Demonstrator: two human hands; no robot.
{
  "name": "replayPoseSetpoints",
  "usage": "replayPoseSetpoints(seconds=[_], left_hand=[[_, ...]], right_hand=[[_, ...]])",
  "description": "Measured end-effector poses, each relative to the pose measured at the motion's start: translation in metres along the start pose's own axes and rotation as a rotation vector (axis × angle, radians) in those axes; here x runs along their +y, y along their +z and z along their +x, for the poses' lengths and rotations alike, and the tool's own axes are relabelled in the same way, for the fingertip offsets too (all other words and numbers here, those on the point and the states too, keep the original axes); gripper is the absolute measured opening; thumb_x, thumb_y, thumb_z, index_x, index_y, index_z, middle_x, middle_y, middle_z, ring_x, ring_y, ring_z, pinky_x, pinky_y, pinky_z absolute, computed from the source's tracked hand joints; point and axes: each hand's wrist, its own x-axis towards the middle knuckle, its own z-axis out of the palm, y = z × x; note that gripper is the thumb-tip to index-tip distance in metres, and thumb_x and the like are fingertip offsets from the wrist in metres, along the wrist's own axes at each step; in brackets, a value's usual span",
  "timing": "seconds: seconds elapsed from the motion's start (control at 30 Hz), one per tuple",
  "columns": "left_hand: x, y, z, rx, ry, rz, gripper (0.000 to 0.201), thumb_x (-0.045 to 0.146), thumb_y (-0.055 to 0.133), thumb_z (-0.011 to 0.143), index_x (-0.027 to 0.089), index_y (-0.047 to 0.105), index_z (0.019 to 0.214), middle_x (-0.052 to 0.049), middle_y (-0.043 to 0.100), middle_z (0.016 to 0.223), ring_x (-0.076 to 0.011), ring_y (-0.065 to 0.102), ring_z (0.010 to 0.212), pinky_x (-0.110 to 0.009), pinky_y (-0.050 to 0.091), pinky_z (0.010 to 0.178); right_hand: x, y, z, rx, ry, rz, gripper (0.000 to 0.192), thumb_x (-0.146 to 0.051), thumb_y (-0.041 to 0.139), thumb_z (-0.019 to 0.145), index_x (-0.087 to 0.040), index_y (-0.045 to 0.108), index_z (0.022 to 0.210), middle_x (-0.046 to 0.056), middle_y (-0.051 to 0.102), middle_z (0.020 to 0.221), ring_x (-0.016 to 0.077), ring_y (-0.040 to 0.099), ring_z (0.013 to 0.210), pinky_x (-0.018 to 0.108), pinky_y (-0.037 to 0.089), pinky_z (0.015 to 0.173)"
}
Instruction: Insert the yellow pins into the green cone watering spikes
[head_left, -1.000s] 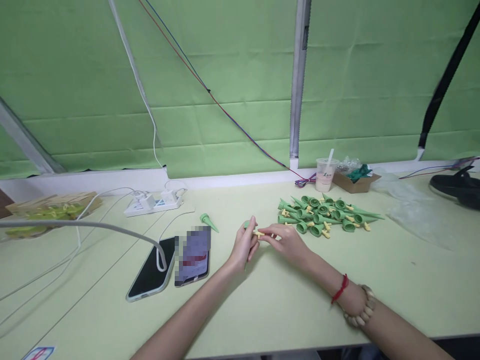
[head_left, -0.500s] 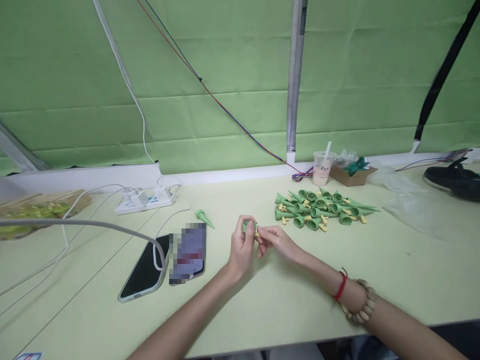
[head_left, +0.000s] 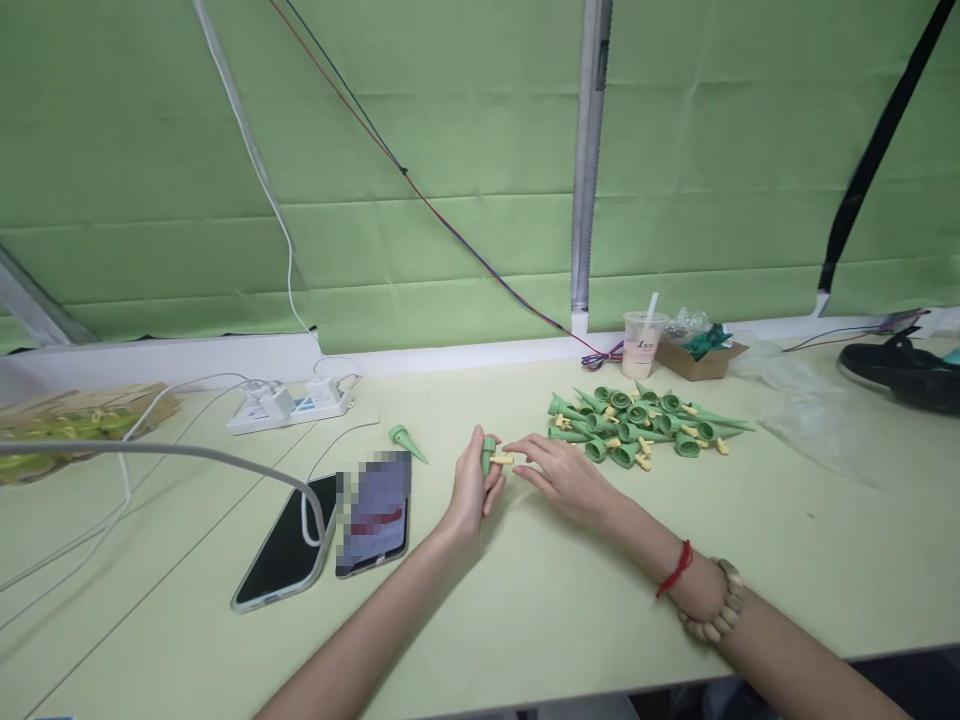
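Green rounded piece [head_left: 488, 453] sits in curled left fingers [head_left: 493, 490], yellow peg [head_left: 502, 460] by parted, empty right fingers [head_left: 529, 448].

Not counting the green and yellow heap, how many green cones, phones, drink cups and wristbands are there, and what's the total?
Green cones: 2 (one in the left hand, one lying apart)
Phones: 2
Drink cup: 1
Wristbands: 2 (one red, one beaded)
Total: 7
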Motion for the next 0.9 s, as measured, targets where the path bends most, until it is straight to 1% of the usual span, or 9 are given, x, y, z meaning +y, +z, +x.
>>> replayPoseSetpoints(seconds=[0.1,0.3,0.43,0.5,0.57,0.63,0.7,0.8,0.9], left_hand=[[0.003,0.000,-0.001,-0.044,-0.007,-0.006,0.048,0.065,0.035,0.078,0.018,0.046,0.081,0.012,0.023,0.034,-0.0052,0.018,0.022,-0.018,0.011,0.028],[-0.003,0.003,-0.002,-0.193,-0.123,0.010,0.047,0.063,0.034,0.080,0.018,0.048,0.077,0.011,0.021,0.032,-0.0050,0.016,0.021,-0.018,0.009,0.028],[-0.010,0.005,-0.006,-0.158,-0.123,0.020,0.050,0.067,0.032,0.078,0.019,0.043,0.072,0.011,0.020,0.033,-0.0047,0.014,0.022,-0.018,0.007,0.028],[-0.014,0.007,-0.009,-0.101,-0.073,0.022,0.050,0.068,0.031,0.078,0.019,0.043,0.074,0.011,0.019,0.036,-0.0046,0.014,0.024,-0.018,0.007,0.029],[-0.016,0.009,-0.011,-0.016,0.010,0.006,0.048,0.066,0.033,0.078,0.020,0.044,0.077,0.010,0.022,0.040,-0.0045,0.019,0.028,-0.017,0.012,0.030],[-0.018,0.010,-0.013,0.059,0.135,0.016,0.043,0.063,0.038,0.079,0.020,0.045,0.080,0.009,0.029,0.048,-0.0043,0.028,0.035,-0.016,0.021,0.035],[-0.019,0.008,-0.013,0.086,0.265,0.079,0.040,0.059,0.039,0.080,0.020,0.045,0.082,0.007,0.035,0.054,-0.0049,0.035,0.042,-0.016,0.028,0.040],[-0.020,0.003,-0.013,0.057,0.394,0.212,0.038,0.057,0.034,0.083,0.020,0.045,0.086,0.007,0.035,0.051,-0.0067,0.035,0.041,-0.018,0.028,0.041],[-0.020,-0.001,-0.014,0.021,0.456,0.306,0.038,0.057,0.035,0.083,0.021,0.044,0.090,0.009,0.031,0.045,-0.0074,0.032,0.039,-0.019,0.024,0.040]], right_hand=[[0.009,0.000,0.001,0.018,-0.079,-0.029,0.028,-0.037,0.040,0.092,-0.021,0.053,0.110,0.006,0.060,0.107,0.0178,0.056,0.097,0.029,0.039,0.080],[0.020,0.000,0.000,-0.084,-0.183,-0.145,0.023,-0.031,0.037,0.093,-0.018,0.055,0.099,0.007,0.060,0.093,0.0175,0.055,0.084,0.030,0.037,0.075],[0.016,0.005,-0.003,-0.139,-0.189,-0.174,0.026,-0.021,0.028,0.094,-0.016,0.053,0.091,0.007,0.058,0.083,0.0176,0.052,0.076,0.031,0.036,0.069],[0.011,0.009,-0.004,-0.141,-0.152,-0.113,0.027,-0.020,0.027,0.094,-0.016,0.051,0.085,0.007,0.057,0.080,0.0174,0.051,0.074,0.031,0.036,0.069],[0.005,0.012,-0.006,-0.146,-0.099,-0.022,0.028,-0.021,0.025,0.094,-0.017,0.049,0.080,0.006,0.056,0.076,0.0168,0.049,0.069,0.031,0.035,0.068],[-0.002,0.015,-0.008,-0.145,-0.027,0.124,0.029,-0.023,0.024,0.094,-0.018,0.046,0.076,0.004,0.054,0.072,0.0157,0.046,0.065,0.031,0.034,0.066],[-0.010,0.019,-0.010,-0.138,0.083,0.374,0.031,-0.030,0.024,0.094,-0.019,0.043,0.072,0.001,0.048,0.066,0.0137,0.043,0.060,0.029,0.033,0.062],[-0.022,0.025,-0.010,-0.150,0.294,0.912,0.038,-0.047,0.027,0.091,-0.020,0.039,0.066,-0.005,0.035,0.054,0.0102,0.034,0.048,0.025,0.030,0.050],[-0.028,0.032,-0.006,-0.213,0.452,1.371,0.046,-0.060,0.035,0.083,-0.021,0.033,0.060,-0.009,0.027,0.044,0.0078,0.029,0.038,0.023,0.026,0.044]])
